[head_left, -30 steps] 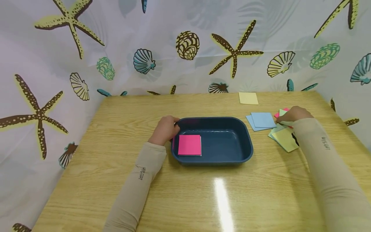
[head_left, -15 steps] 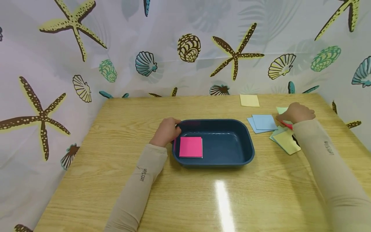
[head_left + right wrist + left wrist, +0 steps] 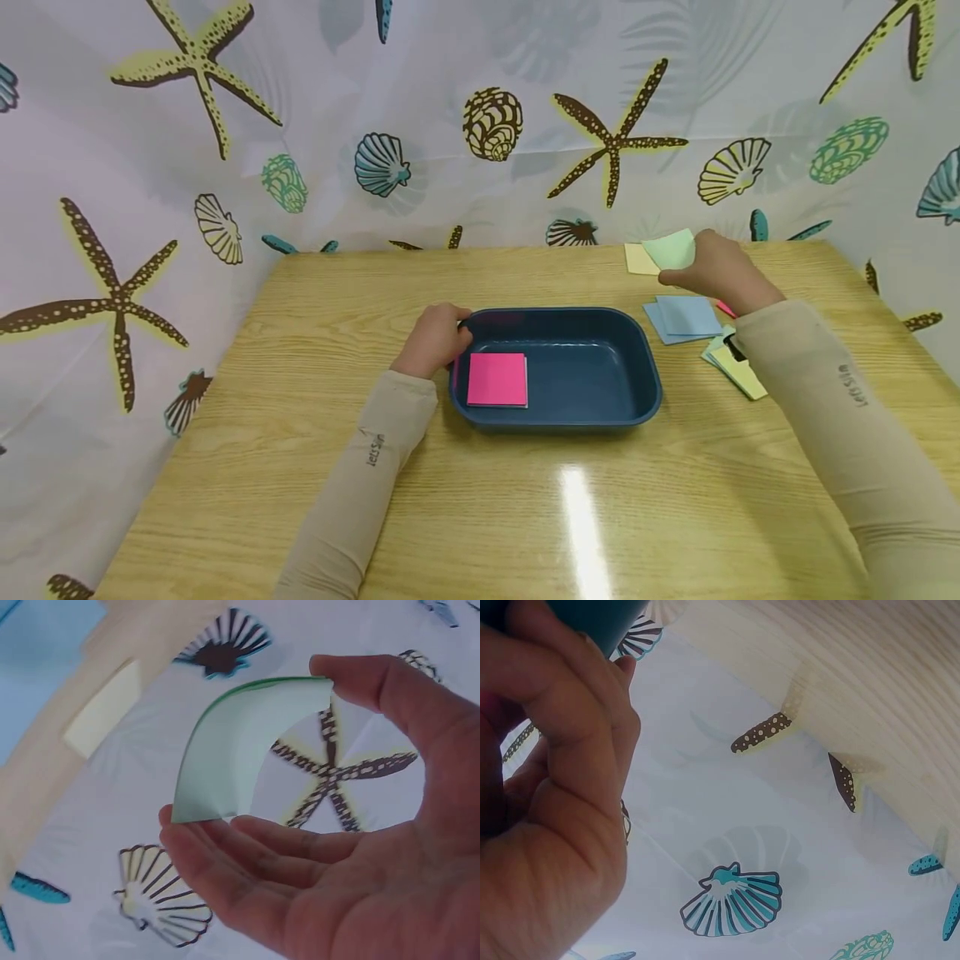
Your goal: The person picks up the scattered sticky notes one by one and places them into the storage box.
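My left hand [image 3: 432, 340] grips the left rim of a dark blue plastic tray [image 3: 555, 422]. Inside the tray, at its left end, lies a pink sticky note pad [image 3: 497, 380] with a paler edge under it. Raised above the table's far right part, my right hand [image 3: 718, 268] holds a pale green sticky note [image 3: 672, 249] between thumb and fingers. In the right wrist view that note bends into a curve between the thumb above and the fingers below. The left wrist view shows the left hand's curled fingers [image 3: 562, 727] at the tray's edge.
Blue sticky notes [image 3: 686, 317] lie right of the tray. Near them are a fanned yellow and green stack [image 3: 738, 372] and a pink note [image 3: 726, 308], partly hidden by the right arm. A pale yellow note [image 3: 639, 260] lies at the table's back edge, before a patterned cloth [image 3: 420, 108].
My right hand has lifted the pale green note off the pile at the right and moved up and left with it. The left hand still grips the tray.
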A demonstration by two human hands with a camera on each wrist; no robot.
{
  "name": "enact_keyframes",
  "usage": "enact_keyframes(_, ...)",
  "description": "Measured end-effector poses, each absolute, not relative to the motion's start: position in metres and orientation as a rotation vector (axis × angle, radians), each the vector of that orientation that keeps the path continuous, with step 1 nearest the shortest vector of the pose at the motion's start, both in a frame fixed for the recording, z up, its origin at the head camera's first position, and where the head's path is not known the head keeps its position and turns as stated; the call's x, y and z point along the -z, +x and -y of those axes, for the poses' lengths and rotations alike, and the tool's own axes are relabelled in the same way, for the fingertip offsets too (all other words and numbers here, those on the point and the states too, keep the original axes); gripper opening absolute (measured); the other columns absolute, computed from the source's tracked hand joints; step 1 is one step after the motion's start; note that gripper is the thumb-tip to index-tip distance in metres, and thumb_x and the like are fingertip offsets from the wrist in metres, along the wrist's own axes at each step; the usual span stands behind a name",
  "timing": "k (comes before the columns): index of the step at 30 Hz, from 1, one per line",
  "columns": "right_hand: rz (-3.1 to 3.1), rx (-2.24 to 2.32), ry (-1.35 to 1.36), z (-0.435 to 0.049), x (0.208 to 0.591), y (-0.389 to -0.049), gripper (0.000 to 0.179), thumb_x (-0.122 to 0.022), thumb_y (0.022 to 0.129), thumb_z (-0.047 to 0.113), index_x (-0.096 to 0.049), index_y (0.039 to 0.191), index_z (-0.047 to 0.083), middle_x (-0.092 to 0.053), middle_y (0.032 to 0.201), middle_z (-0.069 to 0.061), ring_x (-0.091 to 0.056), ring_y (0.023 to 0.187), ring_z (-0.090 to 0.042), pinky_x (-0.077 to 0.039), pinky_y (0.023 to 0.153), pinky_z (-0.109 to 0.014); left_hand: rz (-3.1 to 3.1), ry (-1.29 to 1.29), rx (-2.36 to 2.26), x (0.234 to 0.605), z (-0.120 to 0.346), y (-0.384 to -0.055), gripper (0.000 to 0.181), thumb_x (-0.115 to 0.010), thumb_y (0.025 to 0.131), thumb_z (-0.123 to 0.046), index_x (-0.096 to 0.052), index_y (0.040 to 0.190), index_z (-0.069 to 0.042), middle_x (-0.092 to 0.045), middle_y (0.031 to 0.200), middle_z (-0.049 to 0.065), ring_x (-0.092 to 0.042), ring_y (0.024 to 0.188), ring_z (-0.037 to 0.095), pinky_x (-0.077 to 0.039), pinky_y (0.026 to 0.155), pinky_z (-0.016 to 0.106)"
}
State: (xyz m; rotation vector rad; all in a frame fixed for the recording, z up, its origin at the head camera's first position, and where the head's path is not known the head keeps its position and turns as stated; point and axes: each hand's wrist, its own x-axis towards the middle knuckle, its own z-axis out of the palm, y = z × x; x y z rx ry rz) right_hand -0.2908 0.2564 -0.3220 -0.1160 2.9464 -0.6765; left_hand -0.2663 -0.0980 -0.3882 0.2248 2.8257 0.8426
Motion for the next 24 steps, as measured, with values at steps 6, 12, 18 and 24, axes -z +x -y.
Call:
enact_keyframes(6,-2.915,0.692,-0.258,-0.227,0.312,-0.284,0.066,-0.066,0.083,0.023,-0.038,0.124,-0.02,-0.048,0.095,-0.025,-0.046,0.074,-0.031,-0.04,0.061,-0.037,-2.82,0.208,-0.832,0.388,0.098,-0.266,0.041,-0.053,0.093,-0.005,-0.057,0.134,-0.002,-0.06,0.125,0.017,-0.055,0.05,0.012,-0.049,0.049,0.022)
enact_keyframes(12,-2.855,0.707,-0.393,-0.199,0.308,-0.275,0.079,-0.071,0.079,0.017,-0.031,0.139,-0.017,-0.048,0.121,-0.034,-0.049,0.09,-0.038,-0.045,0.07,-0.044,-2.833,0.223,-0.824,0.388,0.098,-0.267,0.041,-0.053,0.092,-0.004,-0.058,0.133,-0.002,-0.061,0.125,0.016,-0.053,0.049,0.012,-0.047,0.049,0.022)
enact_keyframes(18,-2.776,0.66,-0.56,-0.169,0.311,-0.268,0.079,-0.074,0.077,0.016,-0.035,0.141,-0.011,-0.047,0.13,-0.032,-0.05,0.098,-0.037,-0.045,0.078,-0.045,-2.858,0.246,-0.803,0.389,0.099,-0.267,0.04,-0.054,0.091,-0.003,-0.059,0.131,-0.002,-0.061,0.125,0.017,-0.053,0.052,0.012,-0.046,0.05,0.021)
enact_keyframes(24,-2.688,0.608,-0.725,-0.139,0.32,-0.261,0.073,-0.076,0.075,0.012,-0.042,0.136,-0.011,-0.052,0.121,-0.024,-0.05,0.095,-0.032,-0.046,0.077,-0.041,-2.896,0.275,-0.776,0.389,0.099,-0.268,0.039,-0.055,0.091,-0.003,-0.061,0.129,-0.001,-0.062,0.124,0.016,-0.054,0.064,0.014,-0.045,0.059,0.022)
